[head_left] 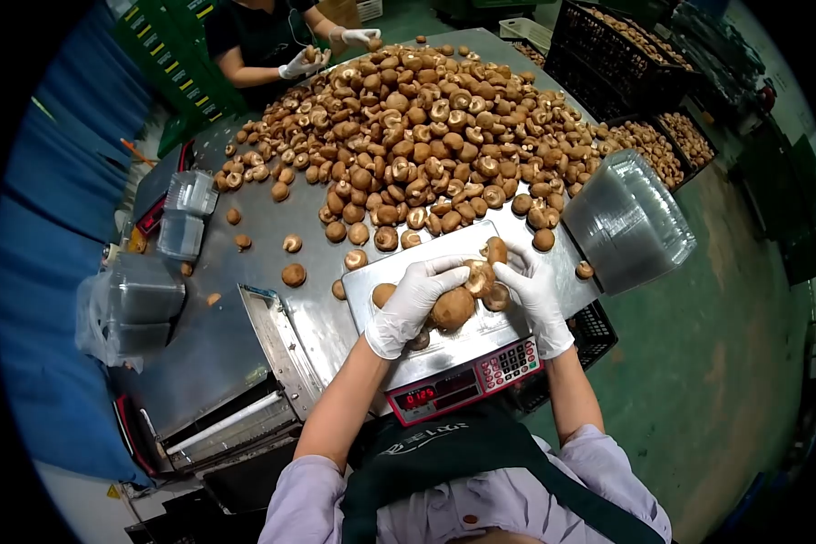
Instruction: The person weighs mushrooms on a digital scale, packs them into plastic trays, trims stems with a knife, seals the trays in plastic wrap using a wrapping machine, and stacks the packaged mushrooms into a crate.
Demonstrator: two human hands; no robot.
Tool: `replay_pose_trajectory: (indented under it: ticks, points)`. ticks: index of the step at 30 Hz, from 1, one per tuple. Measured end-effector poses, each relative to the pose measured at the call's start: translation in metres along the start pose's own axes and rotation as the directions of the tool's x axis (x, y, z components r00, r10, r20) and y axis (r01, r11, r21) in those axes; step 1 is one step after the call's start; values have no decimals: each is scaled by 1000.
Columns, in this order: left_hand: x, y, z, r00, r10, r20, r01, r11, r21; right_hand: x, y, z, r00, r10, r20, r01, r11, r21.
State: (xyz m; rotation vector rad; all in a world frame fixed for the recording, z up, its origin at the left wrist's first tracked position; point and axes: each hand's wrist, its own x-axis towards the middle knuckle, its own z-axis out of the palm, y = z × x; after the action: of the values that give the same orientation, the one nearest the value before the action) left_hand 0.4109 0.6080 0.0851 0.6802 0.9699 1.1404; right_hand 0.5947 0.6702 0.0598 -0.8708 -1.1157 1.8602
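White-gloved, my left hand [415,306] reaches over the weighing scale's metal pan [408,363], its fingers closed on a shiitake mushroom [478,277] whose pale underside shows. Opposite it, my right hand [537,288], also gloved, pinches a smaller shiitake [496,250] between thumb and fingers. Just below the hands is a large brown mushroom cap [452,309], with another mushroom [496,297] beside it. Part of a further cap [383,295] shows behind my left hand. Red digits glow on the scale's display [421,397].
A big heap of shiitake [417,136] covers the far metal table. Stacked clear plastic trays [630,222] stand at the right, more trays [140,304] at the left. Across the table, a co-worker's gloved hands [305,63] handle mushrooms. Black crates [607,59] of mushrooms stand back right.
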Motion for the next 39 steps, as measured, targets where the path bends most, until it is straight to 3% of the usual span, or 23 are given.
replay_pose_trajectory:
  ticks: [2, 3, 4, 6, 8, 11, 12, 14, 17, 18, 21, 24, 25, 27, 31, 32, 36, 38, 39]
  points:
    - [-3, 6, -4, 986, 154, -71, -125, 943, 310, -1, -10, 2, 997, -70, -38, 44, 883, -468]
    - [-4, 7, -6, 976, 150, -160, -98, 952, 291, 1, -1, -3, 962, -272, 18, 188, 615, -766]
    - [-8, 11, -6, 955, 165, -247, -81, 944, 319, 5, -1, -6, 938, -284, 201, 276, 257, -926]
    - [-11, 8, -5, 921, 247, -303, -128, 923, 363, 12, 24, -15, 896, -267, 356, 381, 44, -924]
    - [-17, 4, 4, 906, 289, -309, -155, 907, 392, 10, 30, -20, 886, -290, 362, 396, 66, -916]
    - [-25, -16, 31, 851, 510, -127, -253, 608, 752, 2, 27, -26, 921, -360, 148, 308, 442, -843]
    - [-18, -33, 32, 701, 704, 117, -434, 290, 853, -1, 27, -29, 923, -356, 149, 307, 441, -844]
    - [-18, -60, 42, 777, 538, 328, -256, -205, 945, -8, 28, -34, 952, -303, -35, 170, 623, -763]
    - [-13, -94, 35, 824, 416, 384, -148, -496, 856, -20, 27, -40, 942, -333, -40, 173, 586, -792]
    - [-15, -95, 34, 826, 413, 385, -150, -497, 855, -26, 28, -39, 939, -341, -39, 166, 550, -818]
    - [-24, -88, 33, 822, 472, 318, -207, -272, 940, -41, 27, -38, 930, -365, -42, 183, 559, -809]
    - [-36, -59, 28, 775, 524, 354, -278, -221, 935, -54, 29, -40, 921, -387, -42, 194, 551, -811]
    - [-36, -54, 20, 795, 548, 261, -247, -102, 964, -61, 27, -39, 923, -382, -42, 191, 551, -812]
    - [-41, -39, 6, 760, 635, 142, -152, -38, 988, -69, 31, -40, 910, -415, -4, 232, 517, -824]
    - [-49, -18, -20, 679, 733, -46, -70, 126, 989, -81, 27, -35, 936, -351, -35, 187, 579, -794]
    - [-50, -14, -27, 658, 752, -33, -74, 108, 991, -81, 28, -35, 926, -377, -7, 221, 559, -799]
    - [-56, -6, -29, 743, 669, -29, -76, 127, 989, -76, 34, -35, 917, -390, 80, 294, 526, -798]
    - [-54, -12, -25, 809, 588, 1, -95, 128, 987, -72, 30, -29, 879, -432, 201, 364, 338, -868]
    - [-53, -15, -22, 831, 555, 24, -104, 113, 988, -70, 31, -28, 873, -429, 230, 381, 308, -872]
